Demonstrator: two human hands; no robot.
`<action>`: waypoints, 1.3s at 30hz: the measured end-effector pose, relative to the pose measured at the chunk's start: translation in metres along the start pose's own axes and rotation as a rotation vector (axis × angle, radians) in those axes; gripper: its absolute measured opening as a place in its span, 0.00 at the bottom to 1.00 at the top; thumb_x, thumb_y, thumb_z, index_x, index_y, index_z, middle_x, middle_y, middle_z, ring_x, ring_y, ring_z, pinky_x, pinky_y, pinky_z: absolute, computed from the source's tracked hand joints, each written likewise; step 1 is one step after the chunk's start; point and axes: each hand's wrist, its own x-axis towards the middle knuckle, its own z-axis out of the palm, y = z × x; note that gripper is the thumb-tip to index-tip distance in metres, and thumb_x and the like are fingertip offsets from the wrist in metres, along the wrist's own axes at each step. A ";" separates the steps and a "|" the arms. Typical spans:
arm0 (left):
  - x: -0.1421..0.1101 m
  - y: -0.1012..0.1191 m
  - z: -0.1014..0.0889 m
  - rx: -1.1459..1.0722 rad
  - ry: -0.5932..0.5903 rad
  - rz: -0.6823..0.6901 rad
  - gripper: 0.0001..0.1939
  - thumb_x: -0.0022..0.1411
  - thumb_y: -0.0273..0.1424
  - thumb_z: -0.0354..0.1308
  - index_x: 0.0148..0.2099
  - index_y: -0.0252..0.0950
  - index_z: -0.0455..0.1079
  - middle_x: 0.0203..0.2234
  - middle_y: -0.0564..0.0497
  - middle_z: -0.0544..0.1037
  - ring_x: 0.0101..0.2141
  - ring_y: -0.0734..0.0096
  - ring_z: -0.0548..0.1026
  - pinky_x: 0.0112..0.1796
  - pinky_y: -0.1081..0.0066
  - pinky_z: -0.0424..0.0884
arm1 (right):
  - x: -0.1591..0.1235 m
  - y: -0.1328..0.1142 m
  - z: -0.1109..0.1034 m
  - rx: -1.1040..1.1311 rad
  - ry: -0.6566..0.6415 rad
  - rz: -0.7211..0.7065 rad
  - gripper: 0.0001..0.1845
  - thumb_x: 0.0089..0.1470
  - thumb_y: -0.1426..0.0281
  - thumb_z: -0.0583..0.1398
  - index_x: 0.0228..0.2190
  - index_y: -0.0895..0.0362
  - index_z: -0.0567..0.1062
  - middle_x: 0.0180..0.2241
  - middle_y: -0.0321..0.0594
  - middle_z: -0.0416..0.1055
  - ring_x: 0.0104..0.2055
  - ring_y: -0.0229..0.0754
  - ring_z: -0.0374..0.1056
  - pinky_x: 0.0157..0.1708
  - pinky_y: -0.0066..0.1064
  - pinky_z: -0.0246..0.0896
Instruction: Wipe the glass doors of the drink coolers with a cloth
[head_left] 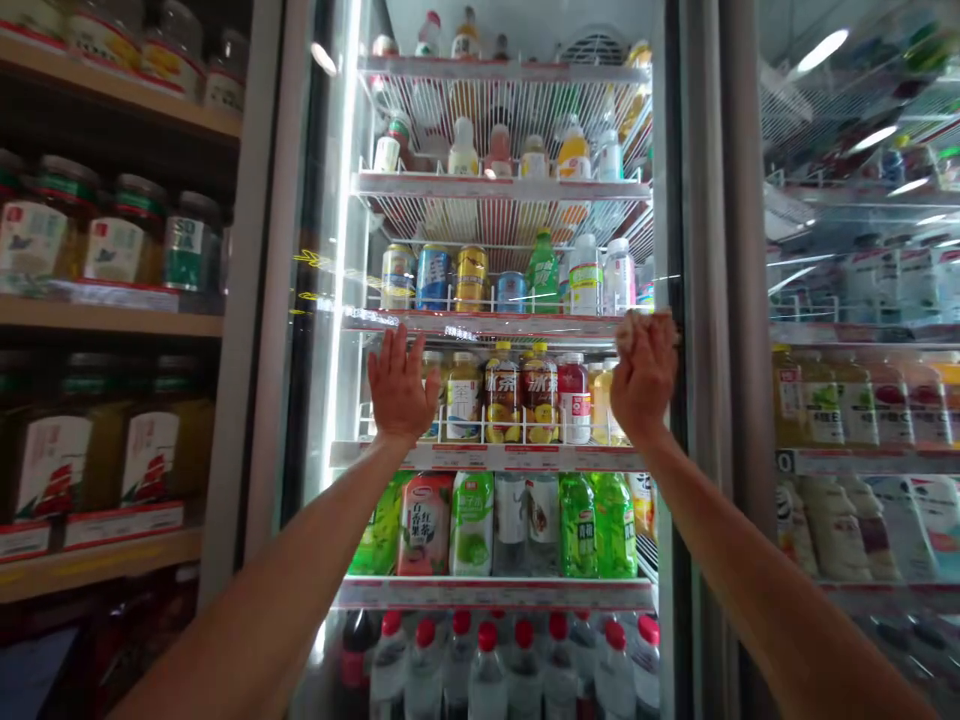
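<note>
In front of me stands a drinks fridge whose glass door (517, 520) carries light reflections. My left hand (403, 388) is raised with its fingers spread, palm towards the glass; it appears to rest on the pane. A crumpled beige cloth (637, 322) is bunched in my right hand (646, 375), which is closed on it near the door's right edge. Behind the glass, between the two hands, show brown tea bottles with yellow caps (521, 395). Cans (472, 278) line the shelf above them. Part of the cloth is hidden by my fingers.
Wooden shelves (112, 310) with jars (116, 230) stand to the left. On the right, beyond a metal door frame (720, 300), is another glass-fronted fridge with bottles (825, 400). Red-capped bottles (487, 660) fill the lowest visible shelf ahead.
</note>
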 end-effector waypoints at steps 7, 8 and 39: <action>0.000 -0.001 0.001 -0.027 0.006 0.001 0.27 0.60 0.38 0.45 0.60 0.34 0.55 0.60 0.43 0.54 0.61 0.58 0.47 0.58 0.53 0.43 | -0.035 -0.041 0.003 0.102 -0.322 -0.483 0.35 0.55 0.74 0.49 0.60 0.45 0.42 0.61 0.34 0.51 0.63 0.43 0.45 0.60 0.45 0.46; 0.000 -0.001 0.001 -0.030 0.005 -0.001 0.27 0.60 0.38 0.45 0.60 0.34 0.55 0.60 0.42 0.54 0.61 0.58 0.47 0.58 0.53 0.43 | -0.030 -0.030 0.001 0.070 -0.286 -0.410 0.34 0.55 0.74 0.48 0.60 0.44 0.43 0.61 0.34 0.50 0.63 0.44 0.45 0.60 0.46 0.46; 0.000 -0.006 0.006 0.009 0.042 0.053 0.35 0.55 0.47 0.50 0.61 0.33 0.53 0.60 0.40 0.53 0.61 0.55 0.48 0.58 0.54 0.43 | 0.015 0.021 -0.005 -0.083 -0.075 0.018 0.27 0.54 0.72 0.47 0.56 0.55 0.59 0.59 0.44 0.55 0.62 0.48 0.48 0.59 0.50 0.44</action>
